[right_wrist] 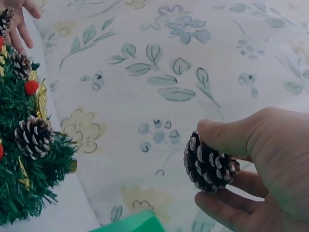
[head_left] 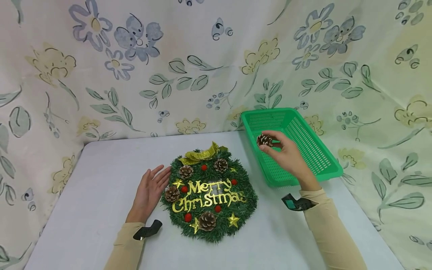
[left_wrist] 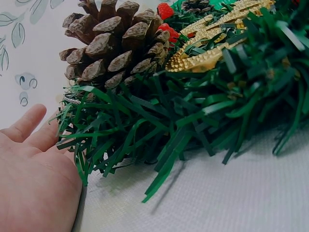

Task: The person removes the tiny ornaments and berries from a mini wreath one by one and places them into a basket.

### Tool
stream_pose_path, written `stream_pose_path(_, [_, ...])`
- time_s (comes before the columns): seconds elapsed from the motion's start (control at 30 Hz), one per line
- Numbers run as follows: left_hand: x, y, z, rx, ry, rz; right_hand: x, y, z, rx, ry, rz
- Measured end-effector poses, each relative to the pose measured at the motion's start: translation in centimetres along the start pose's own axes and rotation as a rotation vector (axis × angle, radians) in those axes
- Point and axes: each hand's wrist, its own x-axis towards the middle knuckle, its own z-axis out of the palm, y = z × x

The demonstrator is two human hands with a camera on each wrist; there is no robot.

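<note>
My right hand pinches a pine cone between thumb and fingers, over the green plastic basket. On the white table lies a green tinsel wreath with gold "Merry Christmas" lettering, red berries, gold stars and a gold ribbon bow. Several pine cones sit around it, one at its left edge. My left hand lies palm up beside that edge, fingers extended, fingertips right at the tinsel. It holds nothing.
The basket stands at the table's back right, its rim reaching the table's right edge. A floral curtain hangs behind the white table and along its sides.
</note>
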Motion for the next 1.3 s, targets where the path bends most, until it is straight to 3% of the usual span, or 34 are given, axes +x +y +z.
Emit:
stream_pose_path(0.83, [-0.1, -0.1, -0.4, 0.006, 0.002, 0.007, 1.6, 2.1, -1.5, -0.028, 0.0, 0.059])
stream_pose_path(1.3, [0.0, 0.0, -0.1, -0.003, 0.004, -0.006, 2.8, 3.2, -1.7, -0.021, -0.009, 0.134])
